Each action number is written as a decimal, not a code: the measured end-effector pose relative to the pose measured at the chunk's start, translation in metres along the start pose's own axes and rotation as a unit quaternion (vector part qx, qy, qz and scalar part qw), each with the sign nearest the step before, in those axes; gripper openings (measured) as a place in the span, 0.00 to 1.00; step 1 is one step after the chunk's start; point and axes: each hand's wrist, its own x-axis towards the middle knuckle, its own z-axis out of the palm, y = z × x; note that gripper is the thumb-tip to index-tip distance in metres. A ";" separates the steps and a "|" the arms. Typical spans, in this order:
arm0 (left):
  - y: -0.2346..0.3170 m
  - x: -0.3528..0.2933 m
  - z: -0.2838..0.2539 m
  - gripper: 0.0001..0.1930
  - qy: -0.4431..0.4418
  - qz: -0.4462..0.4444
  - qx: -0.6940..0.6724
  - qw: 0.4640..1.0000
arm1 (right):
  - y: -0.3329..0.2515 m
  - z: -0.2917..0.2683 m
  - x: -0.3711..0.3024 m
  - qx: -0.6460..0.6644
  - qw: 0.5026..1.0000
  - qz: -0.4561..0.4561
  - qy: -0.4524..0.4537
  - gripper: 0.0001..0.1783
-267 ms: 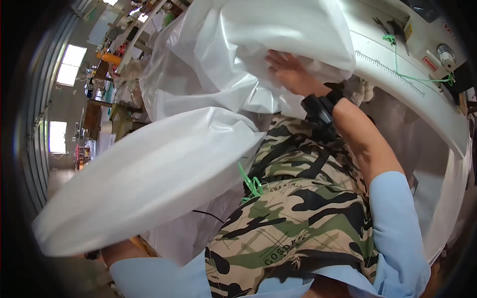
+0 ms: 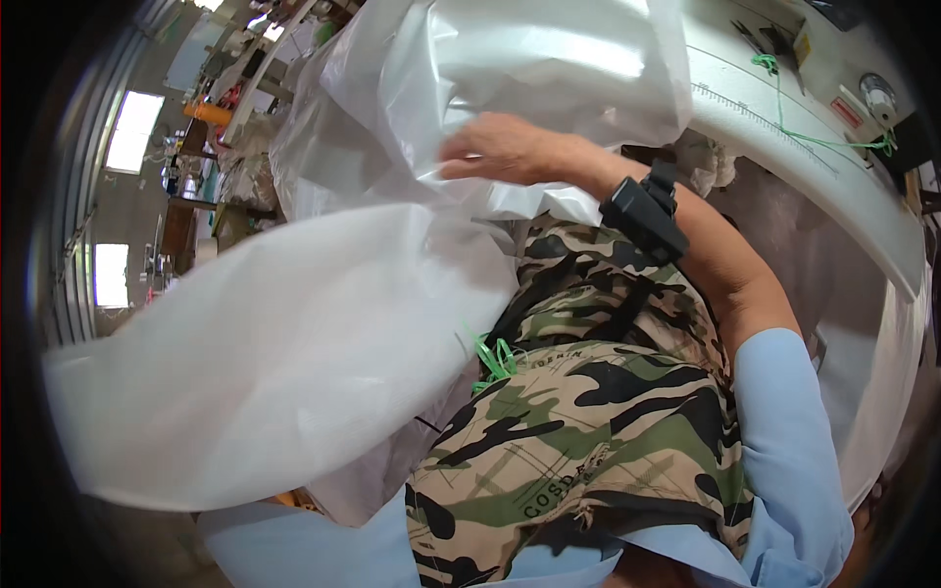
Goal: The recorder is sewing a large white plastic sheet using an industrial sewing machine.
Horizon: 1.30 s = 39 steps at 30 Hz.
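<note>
A large translucent white plastic sheet [image 2: 549, 59] lies bunched over the far part of the worktop and hangs toward my lap. My right hand [image 2: 500, 149] is over its near folds, fingers stretched to the left and slightly bent, with a gap below them; no sheet shows gripped in it. A wide flap of white plastic [image 2: 265, 343] billows out across the left side, its edges smeared by motion. My left hand is hidden behind this flap; only the light blue sleeve [image 2: 304, 539] shows.
On the right, a curved white worktop [image 2: 843, 186] carries ruler marks. A white machine body [image 2: 833, 69] with a metal knob [image 2: 875, 93] stands there, green string [image 2: 833, 147] trailing from it. Green ties [image 2: 497, 360] hang at my camouflage apron [image 2: 608, 421]. Cluttered shelves [image 2: 211, 167] stand at the left.
My right hand has moved left across the sheet, from lying spread on it to reaching sideways. The left flap has swung lower and spread wider, covering my left wrist.
</note>
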 end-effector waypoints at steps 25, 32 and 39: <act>-0.089 0.092 0.083 0.07 -0.104 -0.026 -0.189 0.976 | -0.086 -0.065 -0.064 0.699 0.653 -0.249 0.152 0.24; -0.102 0.092 0.093 0.04 -0.092 0.006 -0.159 0.983 | -0.065 -0.071 -0.068 0.724 0.622 -0.246 0.168 0.22; -0.133 0.085 0.104 0.02 -0.075 -0.013 -0.096 0.992 | -0.049 -0.063 -0.093 0.327 0.847 -0.044 0.417 0.07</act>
